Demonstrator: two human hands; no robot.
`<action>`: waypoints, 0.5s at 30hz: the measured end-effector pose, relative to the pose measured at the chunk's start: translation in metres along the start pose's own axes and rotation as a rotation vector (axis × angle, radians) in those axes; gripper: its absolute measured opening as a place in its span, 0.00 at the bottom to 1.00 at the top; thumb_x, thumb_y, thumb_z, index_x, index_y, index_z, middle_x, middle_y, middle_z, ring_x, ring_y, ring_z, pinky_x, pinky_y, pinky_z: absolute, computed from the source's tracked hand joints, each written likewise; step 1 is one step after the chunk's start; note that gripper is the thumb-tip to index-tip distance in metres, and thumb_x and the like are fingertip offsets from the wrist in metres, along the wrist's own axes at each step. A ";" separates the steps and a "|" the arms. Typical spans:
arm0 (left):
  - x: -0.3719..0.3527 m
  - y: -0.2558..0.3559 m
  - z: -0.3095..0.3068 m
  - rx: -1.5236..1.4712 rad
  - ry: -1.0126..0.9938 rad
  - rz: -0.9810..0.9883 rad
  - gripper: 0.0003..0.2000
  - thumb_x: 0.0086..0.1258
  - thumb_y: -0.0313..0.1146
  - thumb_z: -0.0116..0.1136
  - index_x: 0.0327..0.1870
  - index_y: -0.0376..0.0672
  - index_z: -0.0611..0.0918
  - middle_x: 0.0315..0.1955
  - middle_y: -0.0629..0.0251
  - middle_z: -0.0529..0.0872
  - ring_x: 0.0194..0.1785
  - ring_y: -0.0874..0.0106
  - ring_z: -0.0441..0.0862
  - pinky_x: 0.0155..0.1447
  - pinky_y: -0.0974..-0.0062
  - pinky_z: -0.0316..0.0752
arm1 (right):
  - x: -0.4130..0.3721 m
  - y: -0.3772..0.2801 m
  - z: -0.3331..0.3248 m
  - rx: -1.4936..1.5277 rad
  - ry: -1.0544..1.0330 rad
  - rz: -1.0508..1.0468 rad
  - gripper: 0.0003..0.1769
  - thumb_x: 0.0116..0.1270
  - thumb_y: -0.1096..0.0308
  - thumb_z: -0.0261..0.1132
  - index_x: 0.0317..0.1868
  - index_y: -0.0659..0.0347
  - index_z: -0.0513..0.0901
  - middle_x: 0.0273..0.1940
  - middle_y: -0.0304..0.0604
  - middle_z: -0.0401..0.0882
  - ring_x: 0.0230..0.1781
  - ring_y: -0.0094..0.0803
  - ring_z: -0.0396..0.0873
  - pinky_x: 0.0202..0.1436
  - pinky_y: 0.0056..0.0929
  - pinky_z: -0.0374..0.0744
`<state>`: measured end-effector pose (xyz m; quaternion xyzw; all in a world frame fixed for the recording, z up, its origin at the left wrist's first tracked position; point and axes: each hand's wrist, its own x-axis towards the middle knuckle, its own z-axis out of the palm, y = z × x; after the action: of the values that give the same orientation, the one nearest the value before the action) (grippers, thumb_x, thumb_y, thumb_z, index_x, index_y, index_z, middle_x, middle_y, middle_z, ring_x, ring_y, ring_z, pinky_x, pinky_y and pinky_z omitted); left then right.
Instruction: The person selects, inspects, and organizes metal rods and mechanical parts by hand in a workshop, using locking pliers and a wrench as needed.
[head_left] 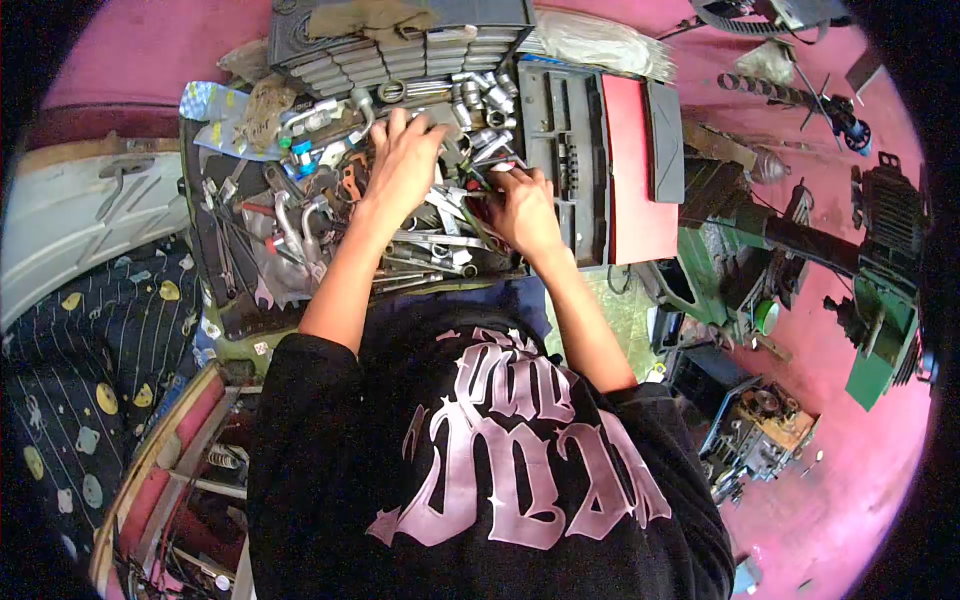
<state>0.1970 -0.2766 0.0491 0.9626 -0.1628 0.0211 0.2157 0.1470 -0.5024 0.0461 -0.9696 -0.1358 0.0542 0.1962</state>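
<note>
A heap of loose metal tools (300, 215), with wrenches, sockets and pliers, fills an open tool case in front of me. My left hand (405, 160) lies on top of the heap. Its fingers are spread and curl down among the wrenches near a row of chrome sockets (480, 95). My right hand (522, 205) is just to its right at the edge of the heap. Those fingers are pinched around a small tool whose tip shows at its thumb side; what kind of tool it is cannot be made out. Flat wrenches (430, 245) lie under both wrists.
A grey socket tray (565, 130) with a red lid (630, 170) lies right of the heap. A dark case (400, 40) stands behind it. Green engine parts (860, 300) and a small motor (760, 420) sit on the pink floor at right. Patterned fabric (90, 380) lies at left.
</note>
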 end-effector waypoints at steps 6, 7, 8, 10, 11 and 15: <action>0.009 0.006 -0.013 -0.012 0.006 -0.017 0.12 0.70 0.29 0.68 0.52 0.40 0.92 0.50 0.56 0.90 0.63 0.55 0.76 0.67 0.50 0.66 | -0.003 0.003 0.000 0.104 -0.033 0.117 0.19 0.68 0.59 0.75 0.57 0.57 0.91 0.55 0.51 0.89 0.59 0.61 0.80 0.64 0.60 0.76; 0.009 0.008 -0.016 -0.009 0.011 -0.016 0.12 0.70 0.29 0.68 0.52 0.40 0.92 0.50 0.56 0.90 0.63 0.55 0.76 0.67 0.50 0.66 | -0.002 0.005 0.001 0.138 -0.055 0.144 0.20 0.68 0.59 0.75 0.58 0.56 0.91 0.56 0.51 0.89 0.60 0.61 0.80 0.65 0.61 0.76; 0.009 0.010 -0.020 -0.069 0.022 -0.012 0.11 0.69 0.29 0.70 0.50 0.40 0.92 0.50 0.55 0.90 0.63 0.55 0.76 0.67 0.51 0.65 | 0.000 0.007 0.003 0.144 -0.077 0.158 0.18 0.69 0.60 0.75 0.57 0.55 0.91 0.57 0.52 0.89 0.61 0.62 0.79 0.67 0.61 0.75; 0.010 0.014 -0.024 -0.137 0.062 0.022 0.10 0.66 0.29 0.74 0.47 0.40 0.92 0.48 0.57 0.91 0.60 0.56 0.77 0.66 0.53 0.64 | 0.003 0.005 0.001 0.154 -0.085 0.167 0.18 0.69 0.61 0.75 0.56 0.55 0.91 0.57 0.52 0.89 0.61 0.62 0.79 0.67 0.62 0.75; 0.010 0.017 -0.026 -0.133 0.068 0.026 0.10 0.66 0.29 0.74 0.47 0.40 0.92 0.48 0.57 0.91 0.60 0.56 0.77 0.66 0.53 0.64 | 0.004 0.005 -0.001 0.165 -0.097 0.181 0.17 0.68 0.61 0.75 0.56 0.55 0.91 0.58 0.52 0.89 0.62 0.63 0.78 0.67 0.62 0.75; 0.008 0.044 -0.054 -0.128 0.013 0.084 0.12 0.64 0.30 0.76 0.47 0.42 0.91 0.46 0.64 0.90 0.59 0.59 0.77 0.67 0.53 0.63 | 0.006 0.012 -0.003 0.199 -0.117 0.103 0.16 0.68 0.61 0.76 0.54 0.57 0.91 0.57 0.52 0.89 0.62 0.58 0.79 0.69 0.58 0.73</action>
<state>0.1921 -0.2940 0.1166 0.9390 -0.2028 0.0257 0.2766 0.1562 -0.5131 0.0440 -0.9463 -0.0911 0.1339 0.2799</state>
